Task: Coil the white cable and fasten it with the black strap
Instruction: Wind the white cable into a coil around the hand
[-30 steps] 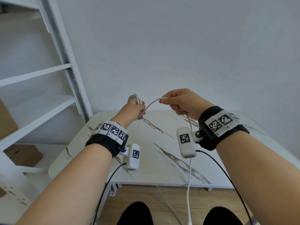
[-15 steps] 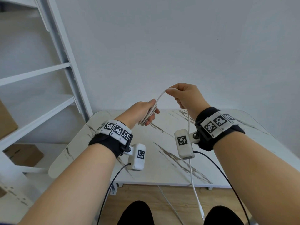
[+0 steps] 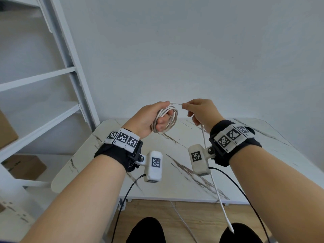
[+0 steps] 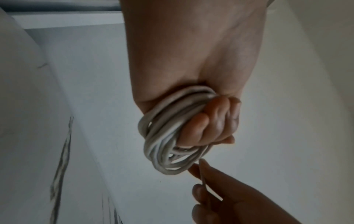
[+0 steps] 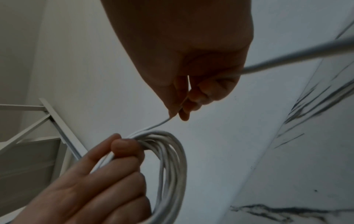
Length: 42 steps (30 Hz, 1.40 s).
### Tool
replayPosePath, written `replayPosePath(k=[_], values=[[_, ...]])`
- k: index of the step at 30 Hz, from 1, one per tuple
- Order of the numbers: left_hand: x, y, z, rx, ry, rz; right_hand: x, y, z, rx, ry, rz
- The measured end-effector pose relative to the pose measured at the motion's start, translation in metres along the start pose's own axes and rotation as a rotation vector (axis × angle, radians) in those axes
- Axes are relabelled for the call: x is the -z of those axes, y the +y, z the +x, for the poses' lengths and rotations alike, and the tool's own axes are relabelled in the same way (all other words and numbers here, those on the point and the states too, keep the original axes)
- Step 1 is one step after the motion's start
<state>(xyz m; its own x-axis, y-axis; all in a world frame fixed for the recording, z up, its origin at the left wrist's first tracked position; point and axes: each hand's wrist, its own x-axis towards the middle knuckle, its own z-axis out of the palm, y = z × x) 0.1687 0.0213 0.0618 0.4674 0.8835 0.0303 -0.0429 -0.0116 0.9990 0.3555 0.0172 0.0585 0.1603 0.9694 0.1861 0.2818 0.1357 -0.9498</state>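
Head view: our left hand (image 3: pixel 150 118) clenches the white cable (image 3: pixel 164 120) coil to keep loops stacked; right hand (image 3: pixel 201 111) pinches the loose tail, feeding it in.

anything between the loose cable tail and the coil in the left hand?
Nothing visible. The right hand pinches the white cable right beside the coil gripped by the left hand, in open air above the table. The tail hangs free below. No black strap in view.

Black wristbands (image 3: pixel 115 153) carry white checkered tags (image 3: pixel 123 138); white camera boxes (image 3: pixel 154 166) trail thin black wires (image 3: pixel 126 197).
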Motion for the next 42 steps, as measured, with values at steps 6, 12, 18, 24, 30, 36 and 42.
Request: replayPosePath(k=[6,12,18,24,30,36,42], values=[[0.006,0.006,0.000,-0.055,0.054,-0.287,-0.004,0.006,-0.005,-0.067,-0.087,-0.025],[0.008,0.012,-0.001,-0.080,0.051,-0.556,-0.014,0.007,-0.007,-0.122,-0.092,-0.139],[0.003,0.013,0.001,-0.075,0.072,-0.730,-0.029,0.007,-0.017,-0.145,-0.193,-0.164],[0.006,0.012,0.000,-0.077,0.136,-0.765,-0.031,-0.001,-0.026,-0.130,-0.347,-0.196],[0.009,0.011,0.005,-0.085,0.232,-0.637,-0.031,-0.008,-0.029,-0.104,-0.451,-0.287],[0.012,0.004,0.010,-0.088,0.382,-0.471,-0.031,-0.008,-0.031,-0.103,-0.547,-0.323],[0.017,0.000,0.011,-0.083,0.553,-0.018,-0.030,-0.012,-0.032,-0.061,-0.596,-0.336]])
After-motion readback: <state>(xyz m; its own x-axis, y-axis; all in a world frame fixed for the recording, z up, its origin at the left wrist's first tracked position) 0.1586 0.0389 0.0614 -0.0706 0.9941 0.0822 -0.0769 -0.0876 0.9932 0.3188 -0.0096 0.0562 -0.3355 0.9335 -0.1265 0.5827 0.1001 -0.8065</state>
